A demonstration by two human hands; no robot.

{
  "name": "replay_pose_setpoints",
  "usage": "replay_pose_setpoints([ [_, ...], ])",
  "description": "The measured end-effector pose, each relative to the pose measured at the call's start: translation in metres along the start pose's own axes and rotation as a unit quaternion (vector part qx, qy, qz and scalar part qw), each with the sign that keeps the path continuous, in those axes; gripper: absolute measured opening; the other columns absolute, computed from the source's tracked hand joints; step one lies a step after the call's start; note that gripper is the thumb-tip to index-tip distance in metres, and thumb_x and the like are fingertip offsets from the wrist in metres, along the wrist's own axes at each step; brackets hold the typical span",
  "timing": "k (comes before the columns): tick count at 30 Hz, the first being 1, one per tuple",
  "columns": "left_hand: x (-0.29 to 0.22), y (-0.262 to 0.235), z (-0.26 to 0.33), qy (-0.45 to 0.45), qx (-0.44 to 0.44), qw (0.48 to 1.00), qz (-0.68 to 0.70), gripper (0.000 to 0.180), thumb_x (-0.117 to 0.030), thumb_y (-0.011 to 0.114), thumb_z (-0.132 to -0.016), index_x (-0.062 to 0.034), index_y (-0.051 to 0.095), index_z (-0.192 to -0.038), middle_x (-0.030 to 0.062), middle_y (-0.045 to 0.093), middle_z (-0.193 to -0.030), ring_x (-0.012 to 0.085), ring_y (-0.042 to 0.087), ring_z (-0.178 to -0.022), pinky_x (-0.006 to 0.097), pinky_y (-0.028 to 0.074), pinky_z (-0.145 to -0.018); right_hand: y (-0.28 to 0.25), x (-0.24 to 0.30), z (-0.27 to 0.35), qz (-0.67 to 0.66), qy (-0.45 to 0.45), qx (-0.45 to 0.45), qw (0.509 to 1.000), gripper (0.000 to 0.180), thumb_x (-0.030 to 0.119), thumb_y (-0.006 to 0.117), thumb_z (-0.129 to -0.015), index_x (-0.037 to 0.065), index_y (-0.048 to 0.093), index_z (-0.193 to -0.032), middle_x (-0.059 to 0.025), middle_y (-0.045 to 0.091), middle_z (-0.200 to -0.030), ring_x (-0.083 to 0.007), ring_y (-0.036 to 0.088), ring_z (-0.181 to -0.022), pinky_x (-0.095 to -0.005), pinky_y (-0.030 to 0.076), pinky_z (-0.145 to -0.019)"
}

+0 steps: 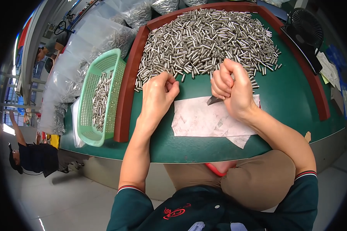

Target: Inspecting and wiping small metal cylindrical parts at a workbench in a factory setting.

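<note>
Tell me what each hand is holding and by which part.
The right hand is fisted around a small grey metal blade, only its tip showing. Whether the closed left hand holds anything cannot be told.

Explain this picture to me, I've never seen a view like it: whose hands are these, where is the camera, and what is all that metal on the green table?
There is no machine here: a person works with two bare hands. The single picture comes from a wide fisheye camera worn on the person's head, looking down, so straight edges bend near the rim. The left hand is closed at the edge of a big heap of small metal cylinders on a green table with a raised reddish-brown border. The right hand is a fist gripping a small dark blade-like tool over a sheet of white paper. Left of the border, a light green plastic basket holds more cylinders, beside clear bags of them. A small black fan stands at the far right.
</note>
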State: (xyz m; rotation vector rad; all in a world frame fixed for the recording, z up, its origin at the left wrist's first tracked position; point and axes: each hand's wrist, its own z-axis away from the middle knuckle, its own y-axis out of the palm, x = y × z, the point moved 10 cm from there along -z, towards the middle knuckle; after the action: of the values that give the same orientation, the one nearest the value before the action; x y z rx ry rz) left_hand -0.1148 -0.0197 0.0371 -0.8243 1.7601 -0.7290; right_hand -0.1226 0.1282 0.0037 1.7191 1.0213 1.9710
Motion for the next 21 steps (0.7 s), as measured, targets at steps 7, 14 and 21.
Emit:
replay_pose_setpoints([
  [7,-0.012,-0.005,-0.002,0.056,-0.095,0.991,0.075,0.005,0.001,0.059,-0.067,0.0006,0.057,-0.071,0.0084,0.058,-0.066,0.0171,0.055,-0.056,0.029,0.044,-0.053,0.001,-0.001,0.0,-0.002,0.0,-0.001,1.0,0.035,0.019,0.033,-0.083,0.011,0.026,-0.05,-0.0001,0.025,-0.041,-0.008,0.018,-0.035,-0.0237,0.017,-0.036],
  [14,-0.019,0.011,0.0,0.122,-0.063,0.99,-0.018,0.008,0.0,0.062,-0.064,-0.0003,0.056,-0.07,0.0104,0.053,-0.068,0.0277,0.052,-0.066,0.036,0.042,-0.06,0.001,0.0,0.0,0.0,0.003,0.0,1.0,0.034,0.019,0.034,-0.083,0.011,0.026,-0.05,0.0003,0.025,-0.041,-0.0078,0.019,-0.035,-0.0237,0.017,-0.036],
  [21,-0.016,0.014,-0.002,0.056,-0.06,0.994,-0.073,0.011,-0.007,0.064,-0.066,-0.0001,0.055,-0.068,0.0112,0.052,-0.064,0.0272,0.051,-0.061,0.037,0.04,-0.056,0.002,0.0,0.0,-0.004,0.0,0.004,1.0,0.036,0.021,0.035,-0.084,0.011,0.027,-0.05,0.0017,0.025,-0.042,-0.0073,0.019,-0.035,-0.0234,0.018,-0.036],
])
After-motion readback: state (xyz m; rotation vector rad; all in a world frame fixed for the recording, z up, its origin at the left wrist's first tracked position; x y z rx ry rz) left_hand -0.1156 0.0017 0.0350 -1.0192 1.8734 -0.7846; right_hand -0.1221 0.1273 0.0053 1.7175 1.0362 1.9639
